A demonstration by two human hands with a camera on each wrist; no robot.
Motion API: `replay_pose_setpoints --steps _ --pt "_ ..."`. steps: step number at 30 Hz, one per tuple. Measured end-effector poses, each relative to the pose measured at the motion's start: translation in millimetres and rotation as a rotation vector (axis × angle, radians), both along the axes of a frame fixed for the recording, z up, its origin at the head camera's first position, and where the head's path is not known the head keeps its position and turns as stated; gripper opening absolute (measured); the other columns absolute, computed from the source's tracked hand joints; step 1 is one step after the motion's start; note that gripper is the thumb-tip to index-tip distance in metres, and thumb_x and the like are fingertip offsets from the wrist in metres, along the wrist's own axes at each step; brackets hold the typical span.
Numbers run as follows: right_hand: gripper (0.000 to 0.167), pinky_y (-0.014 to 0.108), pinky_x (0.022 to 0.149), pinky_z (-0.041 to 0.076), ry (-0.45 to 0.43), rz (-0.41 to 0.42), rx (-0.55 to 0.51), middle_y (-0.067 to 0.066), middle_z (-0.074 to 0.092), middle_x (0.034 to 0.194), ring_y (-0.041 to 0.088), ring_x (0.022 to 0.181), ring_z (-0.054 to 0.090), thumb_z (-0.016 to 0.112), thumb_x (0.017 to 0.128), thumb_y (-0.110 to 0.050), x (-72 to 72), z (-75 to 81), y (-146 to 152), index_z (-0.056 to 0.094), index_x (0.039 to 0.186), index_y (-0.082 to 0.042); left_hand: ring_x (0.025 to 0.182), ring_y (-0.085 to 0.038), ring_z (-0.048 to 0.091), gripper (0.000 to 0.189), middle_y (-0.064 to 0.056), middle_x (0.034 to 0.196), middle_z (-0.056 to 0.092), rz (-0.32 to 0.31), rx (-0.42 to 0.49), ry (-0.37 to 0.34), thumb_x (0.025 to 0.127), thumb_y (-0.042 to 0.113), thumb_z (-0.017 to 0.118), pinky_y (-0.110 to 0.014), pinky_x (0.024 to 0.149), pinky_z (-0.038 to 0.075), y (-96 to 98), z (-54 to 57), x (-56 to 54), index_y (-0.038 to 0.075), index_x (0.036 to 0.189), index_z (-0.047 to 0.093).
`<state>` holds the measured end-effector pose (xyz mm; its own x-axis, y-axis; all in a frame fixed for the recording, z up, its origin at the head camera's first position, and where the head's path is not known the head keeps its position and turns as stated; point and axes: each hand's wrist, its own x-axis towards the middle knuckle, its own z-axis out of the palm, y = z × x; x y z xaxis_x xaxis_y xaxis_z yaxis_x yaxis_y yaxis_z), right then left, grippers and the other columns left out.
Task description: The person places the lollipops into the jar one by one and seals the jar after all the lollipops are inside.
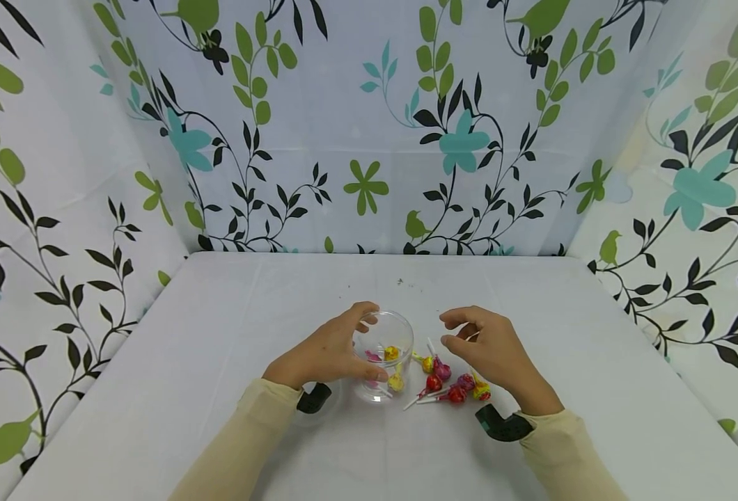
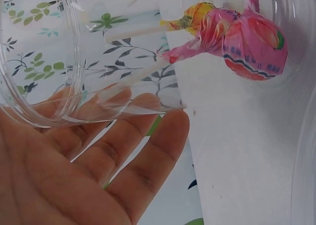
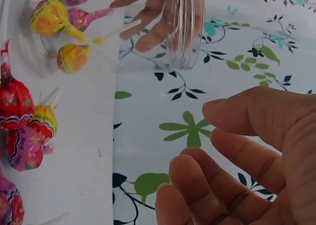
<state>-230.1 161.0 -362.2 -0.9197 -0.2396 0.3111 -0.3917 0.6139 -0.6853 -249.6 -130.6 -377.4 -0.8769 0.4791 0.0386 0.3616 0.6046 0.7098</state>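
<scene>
My left hand (image 1: 325, 351) grips a clear jar (image 1: 381, 327) around its side, thumb at the front and fingers behind. Its round open mouth faces up. Inside lie several wrapped lollipops, among them a pink one (image 2: 254, 45) and a yellow one (image 3: 49, 20), with white sticks pointing toward the mouth. To the jar's right, a small pile of lollipops lies on the table, including a red one (image 3: 15, 104) and a purple one (image 1: 442, 371). Above that pile is my right hand (image 1: 491, 348), fingers loosely bent, with nothing between thumb and fingertips.
A white-covered table (image 1: 250, 292) carries the jar and the pile. Behind it and at both sides hangs a leaf-patterned curtain (image 1: 319, 125). Small dark specks (image 1: 400, 282) show on the cloth beyond the hands.
</scene>
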Motion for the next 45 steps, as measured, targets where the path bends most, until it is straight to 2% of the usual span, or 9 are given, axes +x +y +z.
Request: replay_pose_setpoints --steps 8,14,21,25,33,38,45 --pt "0.029 0.029 0.068 0.057 -0.057 -0.026 0.054 0.011 0.074 0.109 0.02 0.088 0.067 0.077 0.092 -0.011 -1.1 -8.1 18.3 0.074 0.12 -0.005 0.135 -0.028 0.056 0.107 -0.01 0.151 0.055 -0.007 0.006 0.016 0.072 0.042 0.097 -0.055 0.105 0.051 -0.4 2.3 -0.4 0.018 0.156 0.036" --pt "0.031 0.031 0.069 0.056 -0.133 -0.041 0.098 0.013 0.073 0.109 0.021 0.088 0.067 0.078 0.093 -0.012 2.3 -12.2 26.4 0.073 0.122 -0.004 0.135 -0.028 0.056 0.107 -0.01 0.152 0.055 -0.012 0.013 0.01 0.072 0.041 0.097 -0.055 0.104 0.052 -0.8 1.2 -0.5 0.018 0.156 0.036" --pt "0.035 0.034 0.065 0.054 -0.226 -0.073 0.208 0.007 0.071 0.1 0.022 0.085 0.064 0.079 0.092 -0.018 1.9 -19.1 35.4 0.071 0.123 -0.003 0.139 -0.025 0.053 0.107 -0.005 0.154 0.052 -0.018 0.006 -0.037 0.073 0.039 0.097 -0.055 0.107 0.049 -2.6 4.2 -0.8 0.021 0.158 0.035" --pt "0.033 0.035 0.063 0.052 -0.277 -0.066 0.257 0.005 0.07 0.095 0.02 0.081 0.06 0.078 0.091 -0.021 -0.6 -23.0 40.2 0.072 0.118 -0.004 0.14 -0.023 0.051 0.105 0.0 0.155 0.052 -0.029 0.015 -0.06 0.074 0.038 0.096 -0.055 0.108 0.048 -4.8 6.8 -1.4 0.024 0.158 0.035" --pt "0.019 0.033 0.064 0.052 -0.377 -0.052 0.29 0.003 0.068 0.088 0.02 0.077 0.059 0.079 0.09 -0.019 -5.8 -36.8 39.7 0.075 0.103 -0.006 0.141 -0.025 0.051 0.104 -0.001 0.155 0.052 -0.014 0.022 -0.094 0.074 0.04 0.096 -0.056 0.109 0.047 -5.7 6.1 0.5 0.023 0.158 0.036" --pt "0.014 0.033 0.062 0.05 -0.371 -0.048 0.288 0.001 0.067 0.081 0.018 0.072 0.057 0.078 0.089 -0.017 -4.6 -35.6 37.1 0.076 0.098 -0.006 0.141 -0.026 0.051 0.104 -0.004 0.156 0.052 -0.014 0.017 -0.092 0.075 0.039 0.096 -0.057 0.109 0.047 -5.2 6.5 1.4 0.023 0.158 0.036" --pt "0.01 0.033 0.062 0.05 -0.353 -0.042 0.3 0.0 0.068 0.08 0.017 0.071 0.057 0.076 0.088 -0.014 -4.7 -33.1 37.0 0.076 0.095 -0.007 0.141 -0.024 0.051 0.101 0.0 0.154 0.053 -0.021 0.03 -0.079 0.076 0.035 0.096 -0.056 0.111 0.046 -5.3 7.4 0.0 0.023 0.157 0.037"
